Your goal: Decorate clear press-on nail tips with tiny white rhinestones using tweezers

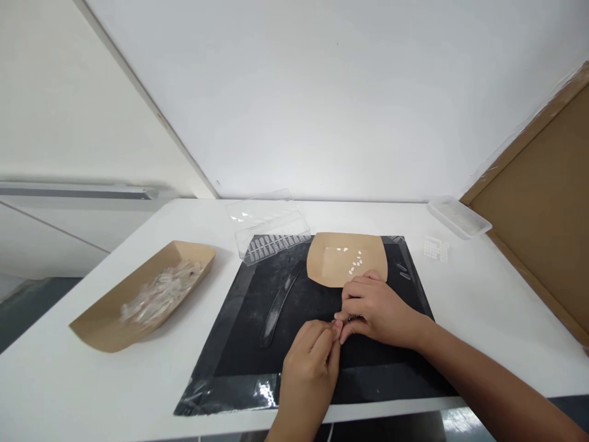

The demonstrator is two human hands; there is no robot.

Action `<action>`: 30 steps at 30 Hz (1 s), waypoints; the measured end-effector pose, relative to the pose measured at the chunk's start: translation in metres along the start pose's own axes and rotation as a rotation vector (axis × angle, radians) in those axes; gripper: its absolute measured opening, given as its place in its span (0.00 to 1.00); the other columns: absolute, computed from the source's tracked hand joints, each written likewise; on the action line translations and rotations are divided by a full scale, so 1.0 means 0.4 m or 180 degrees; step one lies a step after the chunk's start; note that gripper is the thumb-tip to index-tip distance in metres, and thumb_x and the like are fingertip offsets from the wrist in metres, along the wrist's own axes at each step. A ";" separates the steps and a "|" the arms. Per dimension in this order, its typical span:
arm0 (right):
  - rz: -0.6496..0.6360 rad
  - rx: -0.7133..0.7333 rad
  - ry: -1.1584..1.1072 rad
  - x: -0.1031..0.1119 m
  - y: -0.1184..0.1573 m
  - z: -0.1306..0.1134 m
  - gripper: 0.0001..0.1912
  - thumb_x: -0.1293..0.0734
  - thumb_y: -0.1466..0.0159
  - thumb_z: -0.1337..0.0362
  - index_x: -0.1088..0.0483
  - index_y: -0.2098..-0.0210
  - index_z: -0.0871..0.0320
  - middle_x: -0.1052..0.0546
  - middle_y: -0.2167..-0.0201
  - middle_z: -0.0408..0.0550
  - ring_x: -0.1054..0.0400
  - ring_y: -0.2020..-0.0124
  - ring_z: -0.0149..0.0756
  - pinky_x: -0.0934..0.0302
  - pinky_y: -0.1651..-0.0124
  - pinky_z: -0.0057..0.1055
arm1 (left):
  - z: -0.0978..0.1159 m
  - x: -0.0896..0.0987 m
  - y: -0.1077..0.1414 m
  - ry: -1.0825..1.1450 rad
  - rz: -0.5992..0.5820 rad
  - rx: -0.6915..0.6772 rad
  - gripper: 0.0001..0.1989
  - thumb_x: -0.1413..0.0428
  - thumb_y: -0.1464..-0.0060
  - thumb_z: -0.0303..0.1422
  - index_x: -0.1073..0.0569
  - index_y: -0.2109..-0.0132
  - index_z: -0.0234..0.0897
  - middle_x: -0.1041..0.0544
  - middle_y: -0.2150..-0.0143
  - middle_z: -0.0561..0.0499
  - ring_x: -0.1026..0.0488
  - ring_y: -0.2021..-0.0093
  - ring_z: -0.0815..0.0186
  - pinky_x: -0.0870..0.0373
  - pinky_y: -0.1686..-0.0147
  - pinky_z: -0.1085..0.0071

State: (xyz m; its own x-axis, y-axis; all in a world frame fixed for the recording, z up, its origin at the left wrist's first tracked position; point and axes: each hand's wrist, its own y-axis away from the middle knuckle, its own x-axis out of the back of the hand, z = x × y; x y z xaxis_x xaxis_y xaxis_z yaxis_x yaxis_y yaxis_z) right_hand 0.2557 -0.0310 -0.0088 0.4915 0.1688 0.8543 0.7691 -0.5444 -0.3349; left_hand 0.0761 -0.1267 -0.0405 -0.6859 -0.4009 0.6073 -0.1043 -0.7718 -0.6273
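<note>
- Left hand [309,368] and right hand [380,313] meet above a matte black rectangular mat [239,362], fingers clenched in a tight pinch around a small glinting metal object [350,318], mostly hidden between them.
- Tan curved-edge kraft paper sheet [331,264], scattered with tiny white pieces [354,263], lies just beyond the right hand.
- Long curved dark strip [280,301] lies on the mat, left of the hands.
- Clear plastic case of nail tips [271,236] overlaps the mat's far edge.
- Tan paper boat tray [184,255], holding clear plastic pieces [161,293], sits on a white table [92,368].
</note>
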 end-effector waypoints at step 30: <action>0.0113 0.0117 -0.0184 0.000 0.004 0.011 0.21 0.27 0.35 0.41 0.20 0.59 0.53 0.22 0.65 0.43 0.29 0.61 0.35 0.49 0.51 0.37 | -0.022 0.000 0.037 -0.0101 -0.0103 0.0672 0.05 0.43 0.31 0.35 0.25 0.58 0.41 0.18 0.63 0.51 0.19 0.63 0.62 0.23 0.64 0.69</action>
State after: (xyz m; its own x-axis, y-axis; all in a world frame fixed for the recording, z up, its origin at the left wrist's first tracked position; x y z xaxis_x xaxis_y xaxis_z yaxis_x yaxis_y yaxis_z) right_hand 0.2587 -0.0283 -0.0112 0.5407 0.1976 0.8177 0.7648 -0.5203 -0.3799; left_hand 0.0682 -0.1339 -0.0542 -0.6612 -0.3870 0.6427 0.0297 -0.8695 -0.4931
